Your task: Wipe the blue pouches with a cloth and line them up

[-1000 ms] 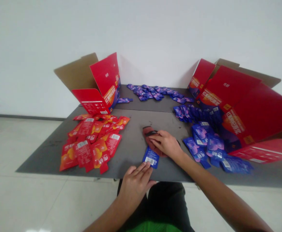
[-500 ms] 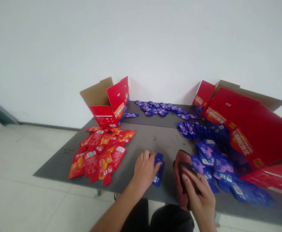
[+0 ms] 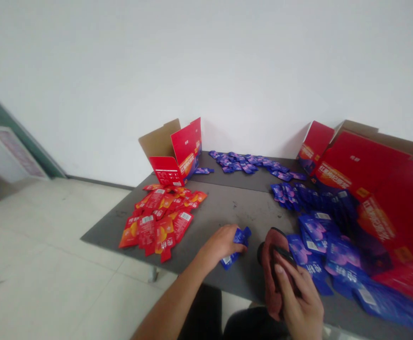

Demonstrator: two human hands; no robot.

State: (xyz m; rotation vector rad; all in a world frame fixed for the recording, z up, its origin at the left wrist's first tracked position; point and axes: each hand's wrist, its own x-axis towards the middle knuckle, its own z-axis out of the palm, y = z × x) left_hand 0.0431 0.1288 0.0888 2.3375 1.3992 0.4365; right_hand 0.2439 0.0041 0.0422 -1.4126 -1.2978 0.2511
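Observation:
My left hand is closed round a small blue sachet near the front edge of the dark grey table. My right hand grips a dark red pouch-like object with a black part at the table's front edge, partly hanging off it. A heap of blue sachets lies just right of my right hand. A pile of red and orange sachets lies to the left of my left hand.
A small open red carton stands at the back left. Large open red cartons fill the right side. More blue sachets are strewn along the back by the white wall. Pale floor tiles lie to the left.
My left hand went from touching the blue sachet to closing round it. My right hand drew the dark red object back to the front edge. The view swung left.

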